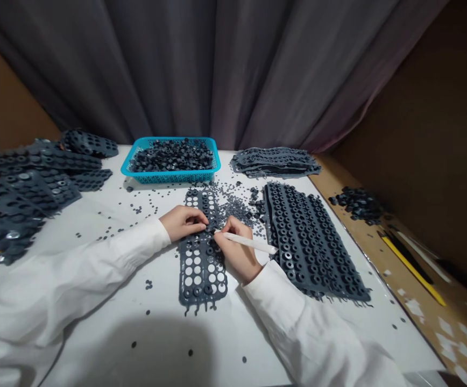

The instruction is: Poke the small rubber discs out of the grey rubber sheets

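Observation:
A dark grey rubber sheet (195, 271) with rows of round holes lies lengthwise in front of me. Some of its places still hold ring-shaped rubber pieces, while others show the white tabletop through them. My left hand (183, 221) rests on the sheet's middle from the left, thumb and forefinger curled together; whatever is between the fingertips is too small to tell. From the right, my right hand (239, 252) grips a white pen-like tool (252, 243), its tip pointing at the sheet close to my left fingertips.
A blue basket (171, 176) of small dark pieces stands at the back. Stacked sheets (314, 242) lie at right, flatter sheets (276, 161) behind them, and a heap of sheets (35, 183) at left. Tiny discs (237, 207) litter the table. A yellow cutter (413, 269) lies far right.

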The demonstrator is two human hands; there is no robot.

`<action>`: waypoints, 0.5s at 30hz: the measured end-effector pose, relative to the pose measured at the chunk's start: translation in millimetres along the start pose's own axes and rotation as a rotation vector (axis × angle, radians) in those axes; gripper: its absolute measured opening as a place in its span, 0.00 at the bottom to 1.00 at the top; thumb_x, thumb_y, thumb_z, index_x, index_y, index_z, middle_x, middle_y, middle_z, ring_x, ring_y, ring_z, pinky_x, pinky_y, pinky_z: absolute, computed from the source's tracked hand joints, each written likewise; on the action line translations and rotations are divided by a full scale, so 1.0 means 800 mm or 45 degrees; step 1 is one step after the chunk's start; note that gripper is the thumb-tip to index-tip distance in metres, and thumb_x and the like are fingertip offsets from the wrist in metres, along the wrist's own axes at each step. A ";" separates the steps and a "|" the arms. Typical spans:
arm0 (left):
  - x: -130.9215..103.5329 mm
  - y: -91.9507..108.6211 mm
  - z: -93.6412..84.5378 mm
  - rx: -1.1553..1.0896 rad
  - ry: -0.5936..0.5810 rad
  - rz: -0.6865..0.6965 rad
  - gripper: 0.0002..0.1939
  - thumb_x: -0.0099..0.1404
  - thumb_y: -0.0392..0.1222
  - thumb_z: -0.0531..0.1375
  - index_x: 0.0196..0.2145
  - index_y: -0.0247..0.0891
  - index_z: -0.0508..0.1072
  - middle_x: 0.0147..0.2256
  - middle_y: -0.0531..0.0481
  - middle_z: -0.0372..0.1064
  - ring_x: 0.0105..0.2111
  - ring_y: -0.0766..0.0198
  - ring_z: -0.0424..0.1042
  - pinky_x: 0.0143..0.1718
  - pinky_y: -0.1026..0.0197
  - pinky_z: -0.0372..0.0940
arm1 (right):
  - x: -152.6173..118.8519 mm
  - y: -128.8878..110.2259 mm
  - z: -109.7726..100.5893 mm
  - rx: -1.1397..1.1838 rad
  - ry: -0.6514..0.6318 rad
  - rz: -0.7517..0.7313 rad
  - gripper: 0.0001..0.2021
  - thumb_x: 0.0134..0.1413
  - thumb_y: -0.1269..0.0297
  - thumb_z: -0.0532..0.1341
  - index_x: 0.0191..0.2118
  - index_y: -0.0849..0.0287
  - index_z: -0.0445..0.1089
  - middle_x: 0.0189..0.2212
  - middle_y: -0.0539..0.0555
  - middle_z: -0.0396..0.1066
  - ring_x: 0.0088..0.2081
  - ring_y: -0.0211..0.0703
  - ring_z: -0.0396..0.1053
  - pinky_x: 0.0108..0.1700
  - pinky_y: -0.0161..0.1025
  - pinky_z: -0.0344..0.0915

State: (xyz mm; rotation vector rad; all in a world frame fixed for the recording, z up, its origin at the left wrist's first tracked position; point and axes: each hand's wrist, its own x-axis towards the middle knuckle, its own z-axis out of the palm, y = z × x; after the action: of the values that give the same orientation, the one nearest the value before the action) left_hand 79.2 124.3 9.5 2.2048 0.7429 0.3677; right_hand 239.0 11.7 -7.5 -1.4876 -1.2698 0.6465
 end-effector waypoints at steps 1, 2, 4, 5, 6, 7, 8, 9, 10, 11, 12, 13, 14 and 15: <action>-0.001 -0.001 -0.001 0.018 -0.013 0.015 0.10 0.57 0.42 0.59 0.33 0.36 0.76 0.23 0.53 0.70 0.20 0.69 0.59 0.23 0.68 0.54 | 0.000 0.000 0.000 0.007 -0.002 0.006 0.09 0.43 0.70 0.57 0.20 0.57 0.55 0.17 0.43 0.55 0.22 0.34 0.55 0.26 0.33 0.51; -0.002 -0.001 -0.001 0.036 -0.023 0.022 0.10 0.57 0.42 0.59 0.33 0.36 0.76 0.24 0.53 0.70 0.20 0.69 0.58 0.23 0.68 0.54 | 0.000 0.000 0.000 0.012 0.000 0.013 0.09 0.43 0.70 0.57 0.20 0.57 0.55 0.17 0.43 0.55 0.22 0.35 0.55 0.26 0.33 0.51; -0.004 -0.001 -0.001 0.064 -0.027 0.025 0.10 0.56 0.43 0.59 0.33 0.36 0.76 0.24 0.52 0.69 0.20 0.70 0.57 0.22 0.67 0.53 | -0.001 0.000 0.000 0.017 0.006 0.024 0.09 0.43 0.70 0.57 0.20 0.57 0.55 0.17 0.43 0.55 0.22 0.35 0.55 0.26 0.32 0.51; -0.004 0.000 0.000 0.073 -0.021 0.028 0.10 0.56 0.44 0.60 0.33 0.36 0.76 0.24 0.52 0.70 0.20 0.70 0.57 0.23 0.67 0.53 | -0.001 -0.001 0.000 0.023 0.006 0.027 0.09 0.42 0.69 0.57 0.20 0.57 0.55 0.17 0.43 0.55 0.22 0.35 0.55 0.25 0.32 0.51; -0.004 0.001 0.001 0.079 -0.010 0.038 0.10 0.55 0.44 0.62 0.34 0.37 0.76 0.25 0.52 0.70 0.20 0.69 0.58 0.23 0.67 0.54 | -0.001 -0.001 0.000 0.028 0.005 0.027 0.09 0.42 0.69 0.57 0.19 0.57 0.55 0.17 0.43 0.55 0.22 0.34 0.55 0.25 0.32 0.51; -0.003 0.003 0.002 0.087 0.005 0.058 0.10 0.53 0.44 0.63 0.34 0.37 0.76 0.26 0.52 0.70 0.21 0.69 0.60 0.25 0.67 0.56 | -0.001 -0.001 0.000 0.034 0.004 0.026 0.09 0.42 0.69 0.57 0.19 0.57 0.55 0.17 0.43 0.55 0.22 0.34 0.55 0.25 0.32 0.51; -0.002 0.004 0.003 0.099 0.011 0.087 0.10 0.53 0.43 0.64 0.33 0.38 0.76 0.27 0.51 0.70 0.23 0.67 0.62 0.27 0.66 0.57 | 0.000 -0.001 0.000 0.038 0.003 0.024 0.09 0.42 0.69 0.57 0.19 0.57 0.55 0.17 0.43 0.55 0.22 0.34 0.55 0.25 0.32 0.51; 0.000 0.006 0.004 0.113 0.006 0.122 0.09 0.52 0.42 0.64 0.33 0.39 0.76 0.27 0.51 0.70 0.25 0.65 0.65 0.30 0.65 0.59 | 0.000 -0.001 0.000 0.041 0.002 0.022 0.09 0.42 0.69 0.58 0.19 0.57 0.55 0.17 0.43 0.55 0.22 0.34 0.55 0.25 0.32 0.51; 0.003 0.007 0.004 0.125 -0.008 0.155 0.08 0.53 0.41 0.64 0.32 0.39 0.76 0.28 0.50 0.71 0.28 0.64 0.66 0.32 0.64 0.60 | 0.000 -0.001 -0.001 0.041 0.002 0.020 0.09 0.42 0.69 0.58 0.19 0.57 0.55 0.16 0.43 0.55 0.22 0.34 0.55 0.25 0.32 0.51; 0.006 0.007 0.004 0.132 -0.027 0.183 0.06 0.54 0.41 0.63 0.31 0.39 0.77 0.28 0.49 0.71 0.29 0.62 0.68 0.34 0.63 0.60 | 0.000 -0.001 -0.001 0.039 0.000 0.019 0.09 0.42 0.70 0.58 0.19 0.57 0.55 0.16 0.43 0.55 0.22 0.34 0.55 0.25 0.32 0.51; 0.008 0.007 0.004 0.133 -0.047 0.202 0.05 0.55 0.40 0.62 0.30 0.39 0.77 0.28 0.48 0.71 0.30 0.62 0.69 0.35 0.63 0.60 | 0.000 0.000 -0.001 0.036 0.001 0.018 0.09 0.42 0.70 0.58 0.19 0.57 0.55 0.16 0.42 0.55 0.22 0.34 0.55 0.25 0.32 0.51; 0.011 0.006 0.003 0.128 -0.062 0.210 0.05 0.56 0.40 0.61 0.30 0.39 0.77 0.28 0.47 0.72 0.30 0.62 0.69 0.35 0.63 0.61 | 0.000 0.000 -0.001 0.030 -0.001 0.018 0.09 0.42 0.70 0.58 0.19 0.57 0.55 0.16 0.42 0.55 0.22 0.34 0.55 0.25 0.33 0.51; 0.012 0.004 0.003 0.117 -0.063 0.204 0.06 0.57 0.40 0.61 0.30 0.39 0.78 0.29 0.47 0.72 0.29 0.62 0.69 0.34 0.63 0.61 | 0.000 0.000 -0.001 0.023 -0.001 0.017 0.10 0.42 0.70 0.58 0.19 0.57 0.55 0.16 0.42 0.55 0.22 0.34 0.54 0.25 0.33 0.51; 0.013 0.002 0.002 0.100 -0.054 0.183 0.07 0.57 0.41 0.61 0.30 0.39 0.78 0.28 0.47 0.73 0.28 0.63 0.69 0.33 0.64 0.60 | 0.000 0.001 -0.001 0.017 -0.003 0.017 0.10 0.42 0.70 0.58 0.19 0.57 0.55 0.16 0.42 0.55 0.22 0.34 0.54 0.25 0.33 0.51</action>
State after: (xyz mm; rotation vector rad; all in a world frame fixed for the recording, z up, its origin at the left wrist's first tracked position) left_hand 88.7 129.0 10.1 2.3400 0.5865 0.3675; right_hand 240.0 11.1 -7.7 -1.4859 -1.2555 0.6645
